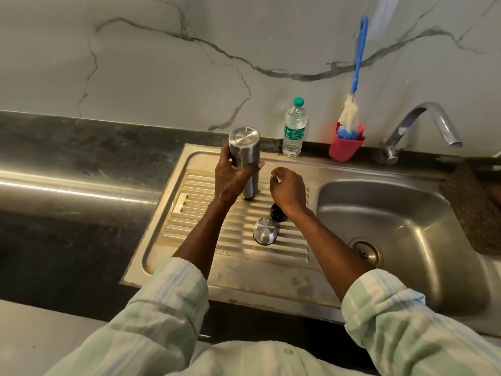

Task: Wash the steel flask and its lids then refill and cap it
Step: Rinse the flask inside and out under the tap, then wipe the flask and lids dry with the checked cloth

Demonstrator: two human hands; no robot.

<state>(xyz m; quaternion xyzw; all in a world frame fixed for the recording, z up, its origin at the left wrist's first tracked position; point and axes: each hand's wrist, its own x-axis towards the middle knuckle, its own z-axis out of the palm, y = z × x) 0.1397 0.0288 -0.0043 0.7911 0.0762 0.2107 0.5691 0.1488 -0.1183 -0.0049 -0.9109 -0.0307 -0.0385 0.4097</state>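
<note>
Flask upside down on the drainboard

Head view: steel flask [246,161] stands inverted on the ribbed drainboard [287,245] of the steel sink [385,229], base up, mouth down on the ribs; left hand [233,176] wraps around its body, fingers on the far side, thumb on the near side; right hand [288,189] hovers just beside the flask, fingers loosely curled, holding nothing; steel outer lid [265,231] lies on the drainboard nearer the person; black inner lid [278,213] sits just beyond it, partly hidden under the right wrist; plastic water bottle [294,128] with a green cap stands at the back edge; blue-handled bottle brush [355,85] rests in a red holder [345,146]; tap [423,126] curves over the basin; dark surface [67,158] stretches left.
</note>
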